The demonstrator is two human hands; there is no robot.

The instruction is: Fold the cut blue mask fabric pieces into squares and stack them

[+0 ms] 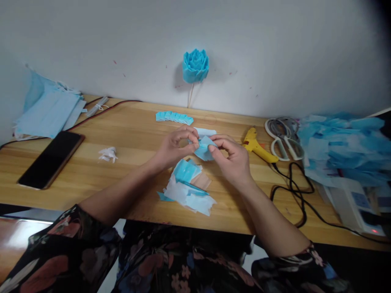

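Both hands meet over the middle of the wooden table [128, 134]. My left hand [175, 147] and my right hand [232, 156] pinch a small blue fabric piece [204, 147] between their fingertips, a little above the tabletop. Just below the hands lies a loose pile of cut blue and white pieces [187, 187]. Behind the hands a row of folded blue squares [174, 117] lies flat. A finished blue fabric flower [195, 65] on a thin stick stands against the wall.
A black phone [51, 158] lies at the left, with stacked face masks [47, 110] behind it and white scraps [107, 154] nearby. Right of the hands are a yellow glue gun [256, 146] with a black cord [293, 191], scissors [284, 136] and a heap of blue fabric [342, 146].
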